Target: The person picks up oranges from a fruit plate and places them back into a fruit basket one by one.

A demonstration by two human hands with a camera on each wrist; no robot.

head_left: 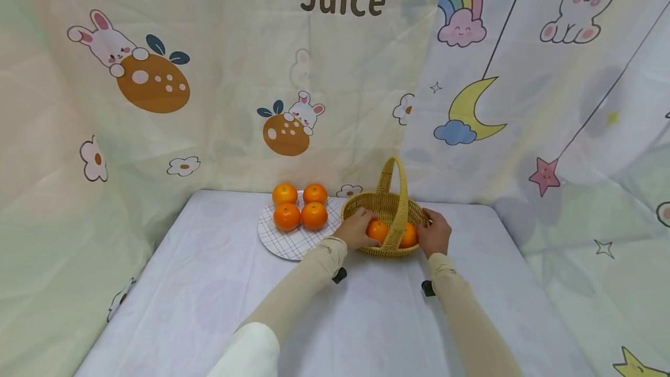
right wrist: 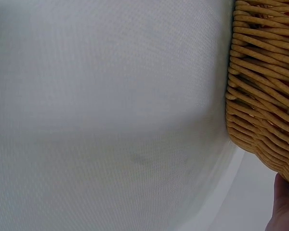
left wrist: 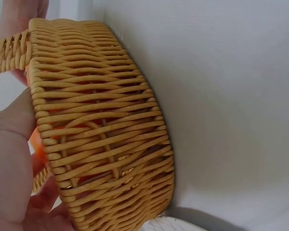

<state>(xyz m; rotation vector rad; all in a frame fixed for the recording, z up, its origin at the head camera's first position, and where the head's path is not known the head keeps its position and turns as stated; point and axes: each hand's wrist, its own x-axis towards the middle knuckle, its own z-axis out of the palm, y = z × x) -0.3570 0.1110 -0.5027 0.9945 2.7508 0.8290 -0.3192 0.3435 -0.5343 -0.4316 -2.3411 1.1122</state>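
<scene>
A woven basket (head_left: 384, 202) with a tall arched handle stands on the table, two oranges inside it. My left hand (head_left: 358, 228) reaches over the rim and holds the left orange (head_left: 377, 230), thumb near the front edge. From the left wrist view, the basket wall (left wrist: 96, 120) hides most of the fruit, and the left hand (left wrist: 12, 159) lies along the rim. On the basket's right side my right hand (head_left: 435, 234) grips the rim, beside the other orange (head_left: 408, 235). One finger (right wrist: 283, 192) touches the outer weave in the right wrist view.
Left of the basket, a round white plate (head_left: 285, 244) with a grid pattern bears several oranges (head_left: 314, 216) grouped at its back. Behind the white table (head_left: 366, 319) hangs a printed cloth (head_left: 235, 150); more cloth hangs at both sides.
</scene>
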